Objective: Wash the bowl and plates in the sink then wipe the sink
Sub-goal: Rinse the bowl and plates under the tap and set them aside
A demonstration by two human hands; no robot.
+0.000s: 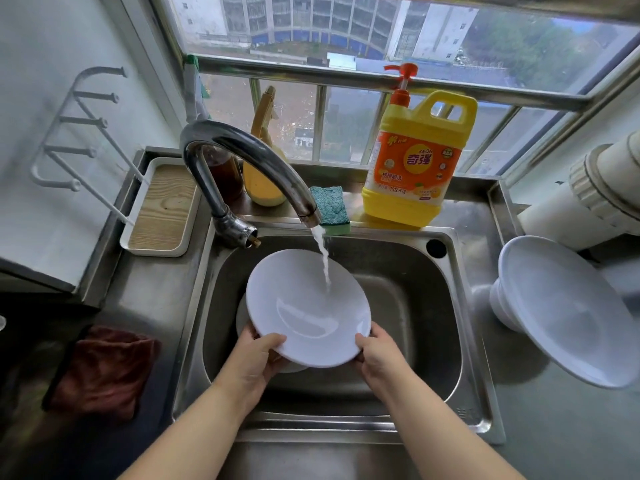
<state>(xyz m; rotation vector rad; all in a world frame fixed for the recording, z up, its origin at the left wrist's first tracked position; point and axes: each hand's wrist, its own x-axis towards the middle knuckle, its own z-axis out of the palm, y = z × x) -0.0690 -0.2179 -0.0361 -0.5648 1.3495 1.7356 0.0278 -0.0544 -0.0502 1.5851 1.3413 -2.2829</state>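
A white plate [304, 306] is held tilted over the steel sink [460, 306], under water running from the curved faucet [242, 157]. My left hand [256, 362] grips its near left rim, thumb on top. My right hand [377, 355] grips the near right rim. Another white dish [242, 317] lies in the basin beneath the plate, mostly hidden. A white bowl [561, 306] stands tilted on its side on the counter to the right of the sink.
A yellow dish soap jug [415, 161] and a teal sponge [330, 207] sit on the ledge behind the sink, beside a spray bottle [263, 161]. A dark red cloth [104, 368] lies on the left counter. A drying rack tray [162, 209] stands at back left.
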